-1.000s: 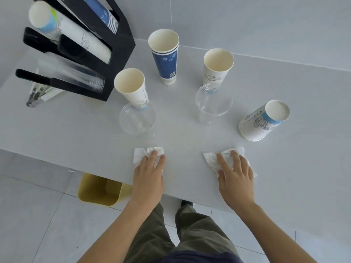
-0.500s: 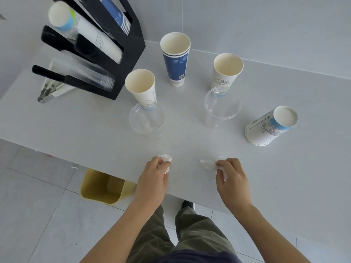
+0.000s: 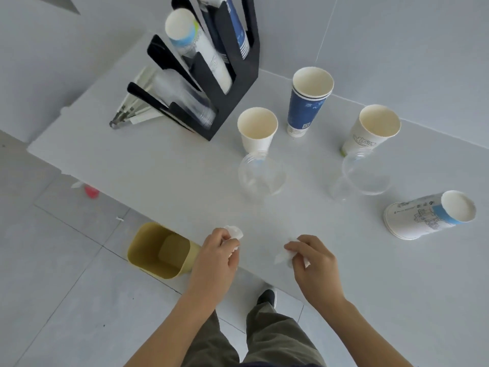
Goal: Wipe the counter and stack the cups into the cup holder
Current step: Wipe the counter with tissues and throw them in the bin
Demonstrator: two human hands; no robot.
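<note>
Each hand, left [image 3: 217,256] and right [image 3: 313,263], grips a crumpled tissue [image 3: 234,231] at the counter [image 3: 158,168] edge, cups [image 3: 256,129] well beyond.

Six cups on white counter [image 3: 164,176]: five upright, one [image 3: 428,215] toppled; black holder [image 3: 232,102] rear-left.

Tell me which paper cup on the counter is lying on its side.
The white cup with the blue band at the far right; it lies tipped over, while the blue cup and the two white cups stand upright.
</note>
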